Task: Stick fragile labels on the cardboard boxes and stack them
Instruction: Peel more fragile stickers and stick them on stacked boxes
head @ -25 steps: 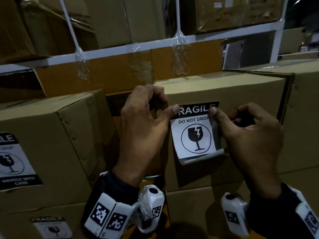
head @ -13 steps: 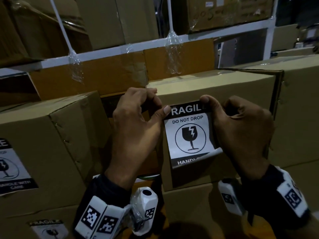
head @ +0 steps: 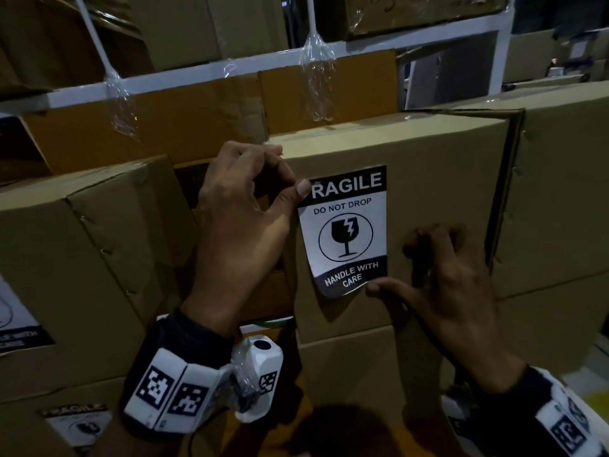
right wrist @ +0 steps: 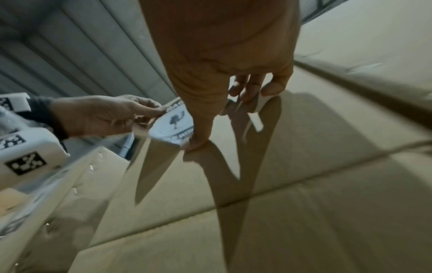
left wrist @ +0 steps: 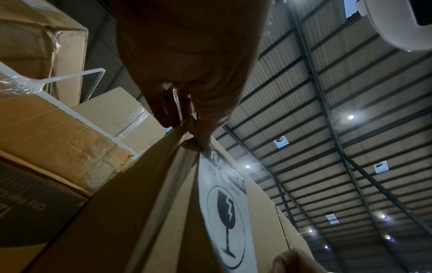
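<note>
Head view: white-and-black rectangular paper FRAGILE label lies on the front face of the brown cardboard box at centre. Text readable: "DO NOT DROP", broken-glass symbol, "HANDLE WITH CARE". Upper part lies flat; bottom edge curls off the cardboard.

Left hand: thumb tip pressed on the label's top-left corner, covering the first letter. The other fingers are curled over the box's top-left edge just above the thumb, so the grip is narrow, with box corner and label corner inside it. Left wrist view confirms: thumb tip at the label's top corner, fingers hooked behind the box edge.

Right hand: thumb tip touching the label's bottom-right corner, just below the "CARE" line. Fingers loosely bent, tips against the bare cardboard to the right of the label. Grip wide, nothing held. Right wrist view: thumb down at the label's lifted lower edge, fingertips resting on the box face.

Left of the left-hand grip: a second brown cardboard box carrying its own label at the frame edge. Above both grips: white metal shelf rail with clear tape wrapped at the joints.
</note>
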Demonstrator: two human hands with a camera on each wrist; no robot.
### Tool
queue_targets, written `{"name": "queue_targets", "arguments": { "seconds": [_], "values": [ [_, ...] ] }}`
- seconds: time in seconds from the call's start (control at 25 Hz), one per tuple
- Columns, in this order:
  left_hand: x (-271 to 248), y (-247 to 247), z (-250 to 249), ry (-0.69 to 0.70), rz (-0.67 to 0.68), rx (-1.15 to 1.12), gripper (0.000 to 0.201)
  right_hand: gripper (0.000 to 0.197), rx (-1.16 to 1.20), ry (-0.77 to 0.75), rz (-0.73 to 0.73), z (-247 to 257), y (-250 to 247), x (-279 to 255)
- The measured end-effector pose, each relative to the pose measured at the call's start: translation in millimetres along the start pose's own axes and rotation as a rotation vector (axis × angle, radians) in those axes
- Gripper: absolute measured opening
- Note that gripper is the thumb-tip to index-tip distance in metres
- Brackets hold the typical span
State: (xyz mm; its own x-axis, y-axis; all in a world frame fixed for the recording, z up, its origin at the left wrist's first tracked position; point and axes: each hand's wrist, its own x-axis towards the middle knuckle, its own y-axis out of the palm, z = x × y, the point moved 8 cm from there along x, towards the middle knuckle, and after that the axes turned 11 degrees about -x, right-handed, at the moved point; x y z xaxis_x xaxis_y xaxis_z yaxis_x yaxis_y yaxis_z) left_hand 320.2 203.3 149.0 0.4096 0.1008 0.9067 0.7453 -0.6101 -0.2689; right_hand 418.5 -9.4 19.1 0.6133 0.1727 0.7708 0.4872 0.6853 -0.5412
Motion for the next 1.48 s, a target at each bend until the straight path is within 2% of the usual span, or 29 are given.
{"name": "queue_targets", "arguments": {
  "seconds": [0.12,0.24,0.32,0.44,0.72,0.84,0.92,1.12,1.24,1.36,1.44,1.48],
  "values": [
    [3.1,-2.2,1.8,-0.025,0.017,-0.032,0.021,0.076,0.034,-0.024,-0.012,-1.8,-6.4,-9.2],
    [4.7,-3.1,4.1,-0.033,0.019,-0.045,0.022,0.063,0.092,-0.072,-0.222,28.5,-23.3,-2.5],
    [3.5,-2.8,4.3,-0.036,0.017,-0.056,0.022,0.060,0.037,-0.069,-0.288,49.9,-16.0,5.0],
    [2.2,-4.8,5.8,-0.041,0.020,-0.061,0.021,0.061,-0.014,0.004,-0.260,54.8,13.9,0.0],
    [1.9,-10.0,3.9,-0.045,0.012,-0.086,0.023,0.064,-0.049,-0.082,-0.021,43.9,49.8,-41.5],
    [0.0,-9.1,4.0,-0.038,0.013,-0.084,0.024,0.063,0.021,0.026,-0.123,28.6,33.2,-29.4],
    [-0.4,-8.6,4.4,-0.028,0.010,-0.087,0.024,0.064,-0.041,0.058,-0.184,22.5,20.5,-19.6],
    [0.6,-10.6,5.8,-0.020,0.023,-0.096,0.022,0.054,-0.025,0.072,-0.055,-0.7,29.0,-35.2],
    [2.3,-15.6,8.4,-0.068,0.040,-0.136,0.018,0.052,0.020,-0.012,-0.230,16.9,1.1,-17.0],
    [4.9,-19.2,8.9,-0.106,0.090,-0.157,0.016,0.047,-0.084,-0.229,-0.421,68.4,-25.3,23.8],
    [6.9,-20.8,8.1,-0.118,0.129,-0.177,0.017,0.046,-0.126,-0.323,-0.450,94.7,-19.4,30.0],
    [8.0,-22.0,7.4,-0.119,0.143,-0.188,0.016,0.050,-0.161,-0.342,-0.395,103.5,-6.9,24.9]
  ]
}}
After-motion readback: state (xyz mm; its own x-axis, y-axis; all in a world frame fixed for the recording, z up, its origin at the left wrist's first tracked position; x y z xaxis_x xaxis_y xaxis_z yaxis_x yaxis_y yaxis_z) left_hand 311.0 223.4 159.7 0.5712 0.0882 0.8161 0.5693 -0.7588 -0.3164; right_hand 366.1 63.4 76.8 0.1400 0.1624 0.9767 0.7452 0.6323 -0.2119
